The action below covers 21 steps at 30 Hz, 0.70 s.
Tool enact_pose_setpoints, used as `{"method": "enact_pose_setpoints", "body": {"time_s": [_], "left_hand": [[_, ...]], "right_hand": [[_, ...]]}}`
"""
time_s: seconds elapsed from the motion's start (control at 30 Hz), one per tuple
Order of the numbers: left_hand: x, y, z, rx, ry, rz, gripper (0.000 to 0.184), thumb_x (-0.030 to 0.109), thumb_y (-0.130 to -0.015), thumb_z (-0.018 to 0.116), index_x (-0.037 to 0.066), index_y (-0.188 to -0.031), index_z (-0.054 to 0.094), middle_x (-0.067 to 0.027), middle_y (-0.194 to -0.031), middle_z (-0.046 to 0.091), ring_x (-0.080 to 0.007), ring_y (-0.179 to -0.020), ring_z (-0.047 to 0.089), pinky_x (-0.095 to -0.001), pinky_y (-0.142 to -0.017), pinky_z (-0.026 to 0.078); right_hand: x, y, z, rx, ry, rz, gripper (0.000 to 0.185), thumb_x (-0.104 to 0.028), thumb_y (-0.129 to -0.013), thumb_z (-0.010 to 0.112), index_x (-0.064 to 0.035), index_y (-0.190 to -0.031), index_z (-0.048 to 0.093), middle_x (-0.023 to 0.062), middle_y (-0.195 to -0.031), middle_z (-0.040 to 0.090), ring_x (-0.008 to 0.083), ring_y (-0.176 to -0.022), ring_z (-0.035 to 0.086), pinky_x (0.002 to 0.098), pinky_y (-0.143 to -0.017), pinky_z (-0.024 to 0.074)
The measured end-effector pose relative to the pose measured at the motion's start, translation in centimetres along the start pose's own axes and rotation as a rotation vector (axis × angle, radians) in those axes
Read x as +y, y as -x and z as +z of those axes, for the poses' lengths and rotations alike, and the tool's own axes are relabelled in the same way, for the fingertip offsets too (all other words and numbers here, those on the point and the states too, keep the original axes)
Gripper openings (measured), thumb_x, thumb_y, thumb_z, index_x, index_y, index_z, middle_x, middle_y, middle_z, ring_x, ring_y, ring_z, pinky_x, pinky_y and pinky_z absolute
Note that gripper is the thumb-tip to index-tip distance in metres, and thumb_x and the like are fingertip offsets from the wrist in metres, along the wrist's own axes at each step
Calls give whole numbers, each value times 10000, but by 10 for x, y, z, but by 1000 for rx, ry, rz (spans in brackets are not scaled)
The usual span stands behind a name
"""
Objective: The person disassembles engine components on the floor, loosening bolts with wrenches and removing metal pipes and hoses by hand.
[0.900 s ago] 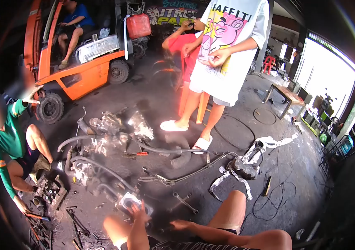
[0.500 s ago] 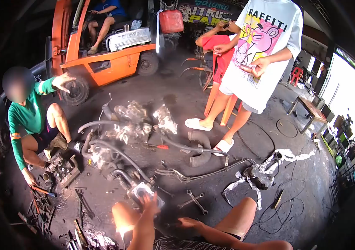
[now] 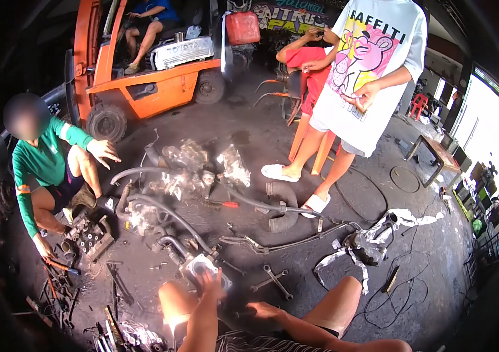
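Since the earlier frame, the raised hand (image 3: 104,151) of the squatting person in green (image 3: 41,161) has dropped lower, in front of that person's knee. That person's other hand (image 3: 44,246) stays down by the orange-and-blue tool (image 3: 63,267). Our two hands have barely shifted, and the metal parts lie as they did.

Going rightward, the metal housing (image 3: 191,268) is on the floor (image 3: 305,264) between our knees, its round opening facing up and the bent pipe (image 3: 171,240) beside its far side. Our left hand (image 3: 209,284) is open, fingers spread over the near part of its face, gripping nothing that we can see. Our right hand (image 3: 264,311) hangs low, to the right of the housing; its fingers are blurred against the dark ground, so we cannot tell whether it is closed on anything.

We judge that the left hand is steadying or feeling the face. To do that well, we should press evenly with the palm, keep fingertips off the sharp rim, and lean little enough that the housing does not rock. Our right hand does best kept low and clear of the opening. The crossed wrenches (image 3: 279,284) lie just beyond it, within easy reach.
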State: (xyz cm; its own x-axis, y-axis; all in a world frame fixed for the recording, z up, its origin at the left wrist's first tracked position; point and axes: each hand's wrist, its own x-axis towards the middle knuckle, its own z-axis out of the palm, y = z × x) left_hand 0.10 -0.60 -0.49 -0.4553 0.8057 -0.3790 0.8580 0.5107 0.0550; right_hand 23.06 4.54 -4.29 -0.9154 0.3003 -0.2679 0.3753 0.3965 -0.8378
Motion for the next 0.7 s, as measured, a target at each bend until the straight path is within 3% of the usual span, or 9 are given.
{"method": "enact_pose_setpoints", "body": {"time_s": [0.13, 0.2, 0.33, 0.4, 0.43, 0.53, 0.6, 0.7], "left_hand": [[2, 2, -5, -8, 3, 0, 1154, 465, -619, 792, 267, -1505, 79, -277, -1521, 49, -395, -1421, 53, -632, -1094, -39], [1, 2, -5, -65, 20, 2, 1154, 472, -630, 789, 258, -1507, 71, -281, -1521, 48, -398, -1427, 17, -633, -1091, -45], [2, 2, -6, -58, 0, 5, 1152, 484, -637, 788, 252, -1509, 72, -285, -1521, 48, -398, -1429, -4, -632, -1089, -52], [2, 2, -6, -42, -8, 2, 1163, 496, -629, 792, 251, -1509, 74, -287, -1521, 47, -398, -1430, -4, -633, -1088, -57], [2, 2, -4, -43, -9, 1, 1163, 496, -629, 792, 251, -1509, 74, -287, -1521, 47, -398, -1430, -4, -633, -1088, -57], [0, 0, -1, -22, -9, 9, 1138, 498, -644, 777, 251, -1510, 81, -286, -1523, 38, -398, -1430, -7, -630, -1089, -57], [1, 0, -1, -38, -21, 5, 1121, 503, -664, 754, 253, -1511, 63, -278, -1527, 33, -399, -1430, -7, -627, -1091, -56], [3, 5, -8, -49, -40, 2, 1120, 510, -676, 735, 257, -1511, 34, -269, -1531, 31, -395, -1430, 4, -625, -1093, -50]], "right_hand": [[-22, 7, -10, -31, 58, 39, 418, -257, -770, 648, -15, -1105, 583, 190, -1049, 646, 328, -1000, 625, 400, -837, 470], [-34, 8, -16, -161, 152, 213, 470, -239, -783, 639, -20, -1188, 545, 195, -1070, 640, 333, -1023, 616, 396, -848, 468], [-35, 10, -16, -160, 73, 222, 471, -247, -788, 641, -20, -1190, 546, 200, -1072, 638, 336, -1032, 611, 400, -854, 470], [-38, 18, -9, 152, -29, -30, 427, -272, -781, 645, -10, -1112, 582, 203, -1059, 641, 343, -1023, 612, 412, -849, 472], [-42, 19, -11, 152, -30, -31, 427, -272, -781, 645, -10, -1112, 582, 203, -1059, 641, 343, -1023, 612, 412, -849, 472], [-38, 15, -16, -42, -5, 32, 400, -276, -776, 639, 0, -1063, 600, 206, -1054, 641, 347, -1010, 614, 420, -838, 473], [-5, 4, -1, -113, 242, 104, 421, -273, -765, 638, -4, -1086, 596, 207, -1058, 640, 345, -992, 620, 424, -824, 476], [-48, 14, -25, -237, 142, 275, 424, -274, -756, 639, -11, -1085, 598, 209, -1062, 638, 338, -986, 622, 418, -813, 477]]}}
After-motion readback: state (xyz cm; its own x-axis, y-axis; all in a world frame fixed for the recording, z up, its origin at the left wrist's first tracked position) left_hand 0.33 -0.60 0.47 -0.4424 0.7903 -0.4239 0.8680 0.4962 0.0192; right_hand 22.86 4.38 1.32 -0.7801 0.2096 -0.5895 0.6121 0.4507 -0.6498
